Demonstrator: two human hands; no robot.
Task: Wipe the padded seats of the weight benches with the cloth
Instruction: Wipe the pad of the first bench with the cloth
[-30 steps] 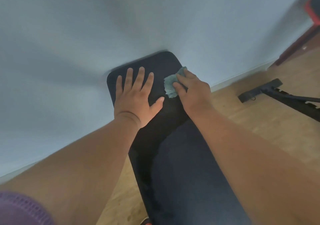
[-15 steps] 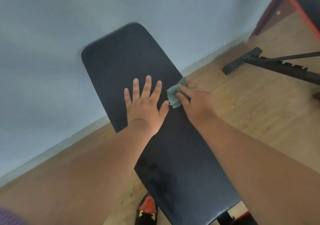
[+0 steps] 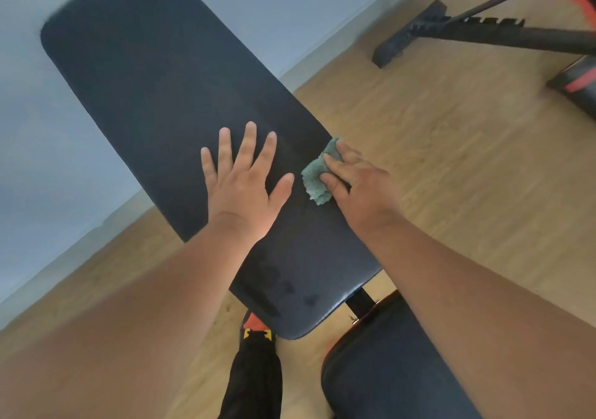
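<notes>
1. The left hand [image 3: 242, 186] lies flat on the black pad [image 3: 167, 89], fingers straight and spread, holding nothing.
2. The right hand [image 3: 351, 183] presses a crumpled green cloth [image 3: 314, 176] onto the pad's right edge, thumb and fingers curled on it.
3. A second pad [image 3: 387, 370] sits nearer, lower right.
4. Another bench frame [image 3: 483, 31] stands on the wooden floor [image 3: 451, 144].

1. The left hand [image 3: 243, 186] is lying flat, palm down, with fingers straight and spread.
2. The right hand [image 3: 358, 186] is pressing downward, with fingers curled.
3. Both bare forearms are reaching forward, nearly parallel.
</notes>
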